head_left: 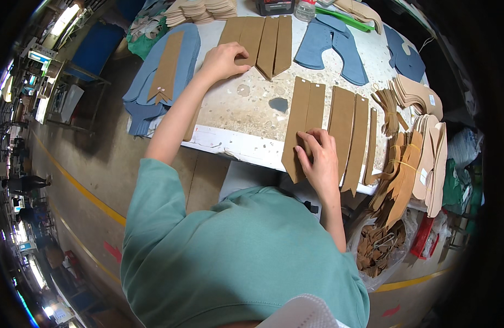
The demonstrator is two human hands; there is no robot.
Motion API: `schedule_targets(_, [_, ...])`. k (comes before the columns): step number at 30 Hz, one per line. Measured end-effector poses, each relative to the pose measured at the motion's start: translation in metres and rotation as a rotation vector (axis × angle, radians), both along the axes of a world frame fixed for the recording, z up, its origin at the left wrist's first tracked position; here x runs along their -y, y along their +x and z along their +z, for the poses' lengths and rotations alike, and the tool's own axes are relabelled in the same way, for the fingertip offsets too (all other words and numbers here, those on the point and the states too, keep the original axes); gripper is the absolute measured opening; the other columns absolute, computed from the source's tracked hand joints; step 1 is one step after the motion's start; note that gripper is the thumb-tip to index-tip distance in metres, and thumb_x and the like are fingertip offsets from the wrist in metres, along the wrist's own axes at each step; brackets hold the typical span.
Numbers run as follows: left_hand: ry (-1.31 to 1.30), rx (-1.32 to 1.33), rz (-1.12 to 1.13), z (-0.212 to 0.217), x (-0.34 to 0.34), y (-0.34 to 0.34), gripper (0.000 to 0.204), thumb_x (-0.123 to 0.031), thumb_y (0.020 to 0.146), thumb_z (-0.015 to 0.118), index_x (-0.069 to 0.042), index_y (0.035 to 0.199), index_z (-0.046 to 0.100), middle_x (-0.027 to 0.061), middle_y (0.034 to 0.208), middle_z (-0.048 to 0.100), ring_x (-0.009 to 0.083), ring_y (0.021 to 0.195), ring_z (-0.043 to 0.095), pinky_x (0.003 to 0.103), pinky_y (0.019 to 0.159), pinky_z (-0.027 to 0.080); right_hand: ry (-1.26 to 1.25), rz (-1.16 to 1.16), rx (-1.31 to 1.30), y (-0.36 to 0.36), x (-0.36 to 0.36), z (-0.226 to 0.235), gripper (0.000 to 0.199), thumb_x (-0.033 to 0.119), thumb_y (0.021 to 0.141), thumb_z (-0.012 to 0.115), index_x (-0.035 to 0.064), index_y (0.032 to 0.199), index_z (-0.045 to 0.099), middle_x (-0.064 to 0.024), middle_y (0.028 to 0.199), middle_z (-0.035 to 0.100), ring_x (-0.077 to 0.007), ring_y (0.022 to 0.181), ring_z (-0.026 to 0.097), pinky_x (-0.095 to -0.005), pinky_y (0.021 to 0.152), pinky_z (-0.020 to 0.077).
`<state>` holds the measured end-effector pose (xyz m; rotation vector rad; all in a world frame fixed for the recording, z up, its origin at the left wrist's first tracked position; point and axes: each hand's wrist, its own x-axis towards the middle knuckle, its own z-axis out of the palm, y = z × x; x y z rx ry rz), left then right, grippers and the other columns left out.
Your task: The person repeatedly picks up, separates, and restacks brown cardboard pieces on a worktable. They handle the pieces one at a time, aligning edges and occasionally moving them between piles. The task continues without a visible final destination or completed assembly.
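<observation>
Our left hand [225,61] curls at far brown strips [243,35], pinch unclear; our right hand [321,159], grip spread, could skew near brown strips [297,117] by dragging.

My left grip [223,59] hides part of the upper brown strips [247,34], my right grip [321,161] part of the nearer brown strips [305,112]. The upper edge cuts off a black box [275,6]; the lower edge crops a white mask [304,314]. Far to my left, a dark figure [25,183] is too small to make out.
</observation>
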<state>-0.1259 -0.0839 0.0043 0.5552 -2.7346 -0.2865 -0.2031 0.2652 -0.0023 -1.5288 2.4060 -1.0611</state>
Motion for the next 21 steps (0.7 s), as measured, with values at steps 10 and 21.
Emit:
schedule_targets(10, [0.266,-0.073,0.072,0.010,0.012,0.001,0.020,-0.022,0.082,0.068,-0.009,0.096,0.074,0.0060,0.088,0.075,0.0231,0.082,0.073,0.033,0.076,0.056,-0.043,-0.031,0.028,0.001,0.002,0.000,0.030,0.011,0.084,0.070,0.0042,0.113,0.067,-0.0122,0.107,0.057,-0.0295,0.102,0.055,-0.0390,0.086,0.0487])
schedule_targets(21, [0.658,0.115,-0.588,0.056,-0.111,0.038,0.016,-0.013,0.087,0.068,-0.004,0.098,0.073,0.0044,0.085,0.074,0.0119,0.080,0.069,0.026,0.072,0.054,-0.314,0.030,1.047,-0.010,0.039,-0.019,0.033,0.013,0.100,0.055,0.0057,0.132,0.058,-0.0090,0.105,0.068,-0.0128,0.085,0.067,-0.0280,0.076,0.0562])
